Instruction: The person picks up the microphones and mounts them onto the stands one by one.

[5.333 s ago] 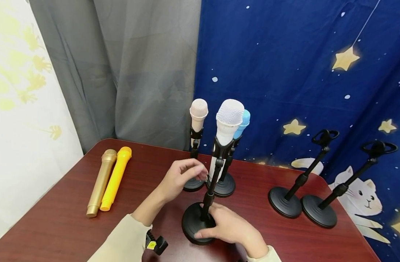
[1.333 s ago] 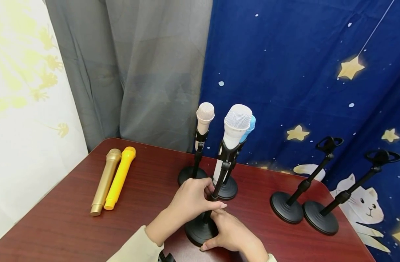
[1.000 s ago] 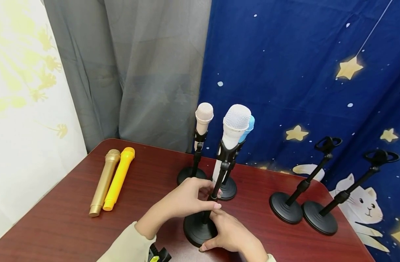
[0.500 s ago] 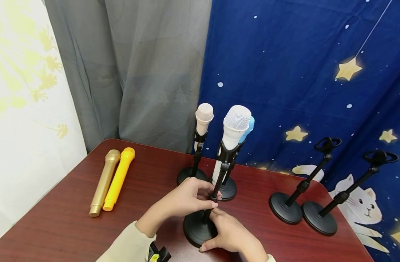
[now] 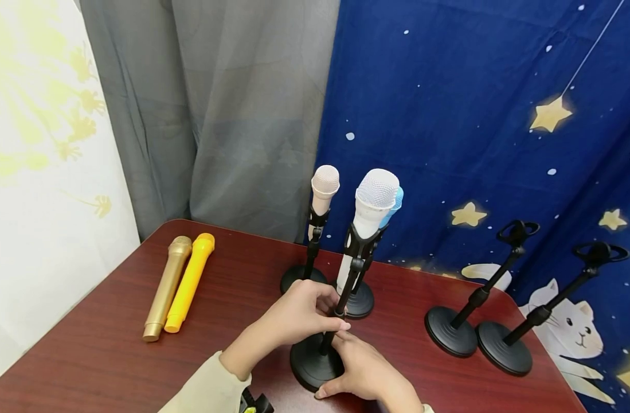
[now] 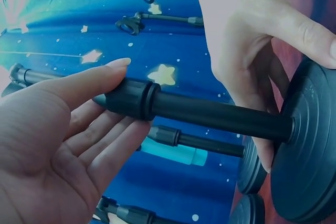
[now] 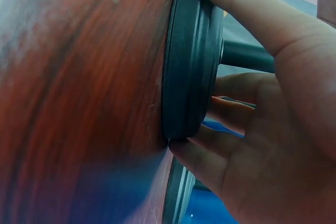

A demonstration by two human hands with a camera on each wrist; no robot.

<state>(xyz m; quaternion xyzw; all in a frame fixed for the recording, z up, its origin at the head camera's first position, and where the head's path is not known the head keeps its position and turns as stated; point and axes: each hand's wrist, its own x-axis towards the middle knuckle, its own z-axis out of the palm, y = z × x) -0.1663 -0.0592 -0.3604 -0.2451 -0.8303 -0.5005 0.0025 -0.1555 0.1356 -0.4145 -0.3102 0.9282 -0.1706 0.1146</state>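
A white microphone (image 5: 374, 198) sits in the clip of a black desk microphone stand (image 5: 310, 365) close to me. My left hand (image 5: 296, 312) pinches the stand's pole at its thicker collar (image 6: 131, 98), thumb on one side and fingertips on the other. Low down, my right hand (image 5: 365, 367) holds the round base, its thumb at the near edge and fingers around the far side. The right wrist view has the base (image 7: 191, 72) flat against the tabletop. Behind it, two more stands carry a pale pink microphone (image 5: 324, 186) and a blue one (image 5: 398, 201), partly hidden.
On the left of the red-brown table (image 5: 103, 344) lie a gold microphone (image 5: 167, 289) and a yellow microphone (image 5: 190, 284), side by side. Two stands with bare ring clips, one farther back (image 5: 451, 331) and one nearer (image 5: 505, 348), occupy the right. Curtains hang behind.
Since the oldest frame, my left hand has come down onto the pole's collar, and my right hand has shifted around the base. Over the last second both hands stay nearly still.
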